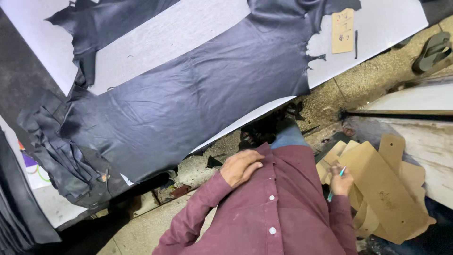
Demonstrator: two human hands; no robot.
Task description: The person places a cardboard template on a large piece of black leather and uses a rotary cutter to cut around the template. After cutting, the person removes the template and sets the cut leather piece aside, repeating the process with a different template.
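Observation:
My left hand (240,166) rests against the front of my maroon shirt (264,212), fingers curled, holding nothing I can see. My right hand (341,181) grips a thin teal pen (337,183) and hovers over a pile of brown cardboard pattern pieces (382,189) at the right. A large sheet of dark leather (188,104) lies spread over the white cutting table (155,42) in front of me.
Folded dark leather (56,156) hangs bunched off the table's left end. A small cardboard tag (342,30) and a dark pen (356,44) lie on the table's far right. A sandal (432,51) sits on the speckled floor (358,80). Leather scraps (264,130) lie under the table edge.

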